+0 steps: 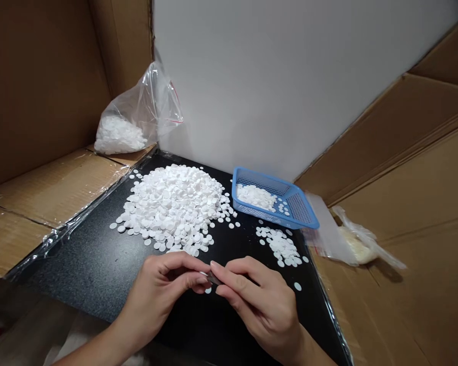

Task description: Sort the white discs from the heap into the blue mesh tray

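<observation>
My left hand point(158, 295) and my right hand point(257, 300) meet over the near part of a black mat point(91, 264). Both pinch with fingertips touching. Between them shows a small white disc and a thin dark metal tool point(212, 278), which my right hand seems to grip. Just behind my hands lies a large heap of small white discs point(173, 203). A smaller group of white discs point(282, 246) lies to the right of it. A single disc point(297, 286) sits beside my right hand.
A blue mesh basket point(293, 203) with some discs stands at the mat's back right. A clear bag of discs point(125, 129) rests on cardboard at the back left. Another plastic bag point(356, 244) lies right of the mat. Cardboard walls enclose both sides.
</observation>
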`<state>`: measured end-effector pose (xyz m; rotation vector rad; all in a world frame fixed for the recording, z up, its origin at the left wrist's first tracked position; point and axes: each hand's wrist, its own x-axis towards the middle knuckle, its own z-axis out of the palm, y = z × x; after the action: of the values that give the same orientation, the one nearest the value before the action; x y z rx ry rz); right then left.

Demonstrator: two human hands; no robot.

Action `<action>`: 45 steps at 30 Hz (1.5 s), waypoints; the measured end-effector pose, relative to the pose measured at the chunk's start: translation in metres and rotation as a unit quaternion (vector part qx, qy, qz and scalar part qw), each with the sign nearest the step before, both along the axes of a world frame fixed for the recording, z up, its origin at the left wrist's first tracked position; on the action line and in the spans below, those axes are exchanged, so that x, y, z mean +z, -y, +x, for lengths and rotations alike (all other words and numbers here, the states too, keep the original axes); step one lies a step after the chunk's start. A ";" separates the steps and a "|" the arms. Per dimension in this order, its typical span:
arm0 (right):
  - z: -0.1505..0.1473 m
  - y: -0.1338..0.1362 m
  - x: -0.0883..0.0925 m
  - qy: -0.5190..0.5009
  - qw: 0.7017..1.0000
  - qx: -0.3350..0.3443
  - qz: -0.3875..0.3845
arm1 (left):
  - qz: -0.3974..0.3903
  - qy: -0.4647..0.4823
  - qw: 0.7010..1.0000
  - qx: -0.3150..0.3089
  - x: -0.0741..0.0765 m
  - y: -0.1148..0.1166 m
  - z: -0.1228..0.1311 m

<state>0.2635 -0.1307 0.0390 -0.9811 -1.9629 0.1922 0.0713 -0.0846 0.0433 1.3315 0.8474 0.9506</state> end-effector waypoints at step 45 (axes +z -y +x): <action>-0.016 -0.009 -0.012 -0.423 0.771 0.124 -0.460 | 0.142 -0.013 0.990 -0.013 -0.020 0.019 0.004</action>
<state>0.2474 -0.1217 0.0273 -0.9292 -1.0554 1.5766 0.0753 -0.1035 0.0234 1.5976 0.7316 1.0642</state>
